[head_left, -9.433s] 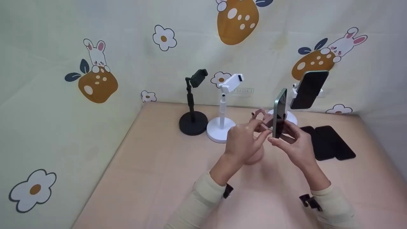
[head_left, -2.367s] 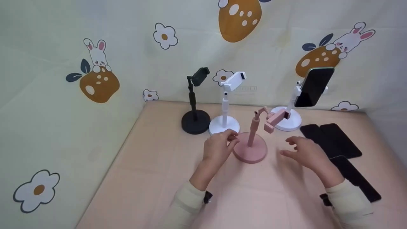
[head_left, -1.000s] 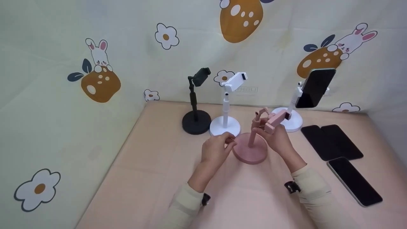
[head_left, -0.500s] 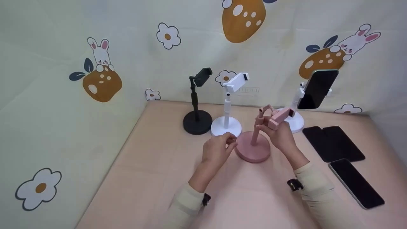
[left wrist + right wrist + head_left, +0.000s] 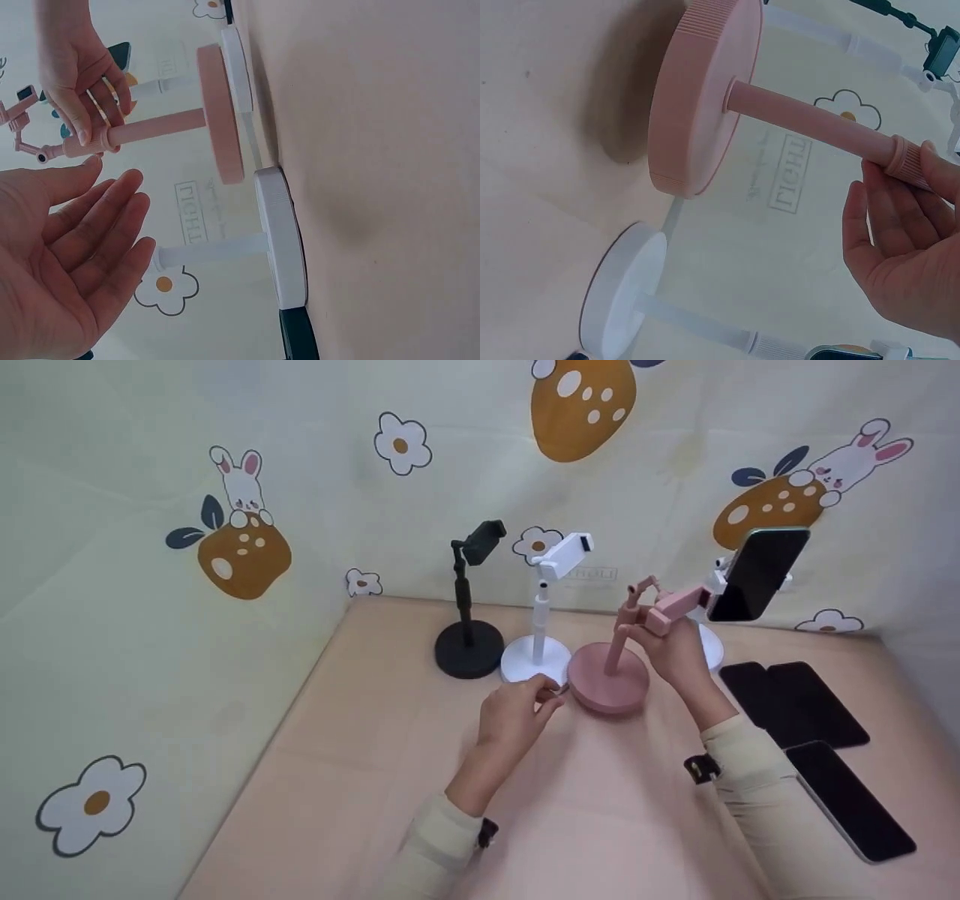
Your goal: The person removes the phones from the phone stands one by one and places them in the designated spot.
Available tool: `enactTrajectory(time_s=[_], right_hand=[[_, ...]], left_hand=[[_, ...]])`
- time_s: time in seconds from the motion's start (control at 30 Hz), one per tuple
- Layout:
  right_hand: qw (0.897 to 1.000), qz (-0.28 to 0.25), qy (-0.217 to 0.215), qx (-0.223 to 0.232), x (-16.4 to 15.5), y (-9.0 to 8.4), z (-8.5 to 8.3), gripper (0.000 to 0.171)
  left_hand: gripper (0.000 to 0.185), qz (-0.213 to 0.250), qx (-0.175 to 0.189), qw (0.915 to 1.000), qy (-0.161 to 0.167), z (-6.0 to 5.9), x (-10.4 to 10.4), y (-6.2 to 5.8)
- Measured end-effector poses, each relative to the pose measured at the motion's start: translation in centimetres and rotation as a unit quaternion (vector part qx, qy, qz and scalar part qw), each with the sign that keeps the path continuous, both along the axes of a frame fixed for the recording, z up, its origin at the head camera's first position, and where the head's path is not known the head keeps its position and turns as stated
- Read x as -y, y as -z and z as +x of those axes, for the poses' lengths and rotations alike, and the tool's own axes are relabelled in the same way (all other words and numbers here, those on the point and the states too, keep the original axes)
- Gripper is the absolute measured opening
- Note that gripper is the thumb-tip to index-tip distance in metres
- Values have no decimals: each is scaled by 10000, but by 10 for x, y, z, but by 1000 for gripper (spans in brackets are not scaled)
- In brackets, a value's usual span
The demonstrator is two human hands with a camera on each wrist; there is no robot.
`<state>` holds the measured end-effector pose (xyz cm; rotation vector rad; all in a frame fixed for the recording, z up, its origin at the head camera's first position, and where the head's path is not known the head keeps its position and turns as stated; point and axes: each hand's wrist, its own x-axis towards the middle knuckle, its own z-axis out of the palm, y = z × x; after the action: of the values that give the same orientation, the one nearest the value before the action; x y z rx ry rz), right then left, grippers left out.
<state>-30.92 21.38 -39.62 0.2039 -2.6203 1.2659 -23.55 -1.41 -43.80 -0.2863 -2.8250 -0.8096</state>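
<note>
My right hand (image 5: 675, 656) grips a pink phone stand (image 5: 609, 679) by the ribbed collar on its pole, thumb on one side and fingers on the other. The stand leans, and its round base (image 5: 705, 105) is off the table in the right wrist view, with a shadow below. Its clamp (image 5: 679, 610) holds no phone. My left hand (image 5: 514, 716) hovers just left of the pink base, fingers loosely bent. Nothing lies in its palm (image 5: 45, 277) in the left wrist view.
A black phone stand (image 5: 469, 649) and a white one (image 5: 536, 660) stand left of the pink one. Behind my right hand, another white stand carries a phone (image 5: 759, 574). Black slabs (image 5: 817, 701) and a phone (image 5: 851, 802) lie at the right. Patterned cloth hangs behind.
Earlier, both hands worked with a phone by the pink clamp; that phone is out of my hands. My right hand then took the pink pole and has lifted the stand rightward and back.
</note>
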Motion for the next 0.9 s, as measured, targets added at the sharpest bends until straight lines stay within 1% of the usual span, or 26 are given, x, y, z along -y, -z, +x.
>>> enactTrajectory(time_s=[0.17,0.37,0.43,0.57,0.67,0.77,0.9], right_hand=[[9997,-68,150,171,0,-7,-14,53],[9986,-270,340,308,1,-7,-31,65],[9983,-262,442,289,1,-5,-37,64],[9973,-150,693,189,1,1,-47,57],[9964,-135,824,175,1,6,-53,56],[9958,-220,859,242,3,10,-60,53],[9952,-411,860,202,9,17,-68,43]], left_hand=[[22,-40,-59,10000,28,0,1,2],[21,-71,-65,9999,33,-1,4,4],[20,-118,-97,9999,44,-1,4,4],[18,-165,-165,9997,67,-1,4,6],[18,-164,-127,9998,80,-1,4,6],[19,-198,-53,9998,57,-1,4,6],[20,-205,-12,9998,8,-1,5,7]])
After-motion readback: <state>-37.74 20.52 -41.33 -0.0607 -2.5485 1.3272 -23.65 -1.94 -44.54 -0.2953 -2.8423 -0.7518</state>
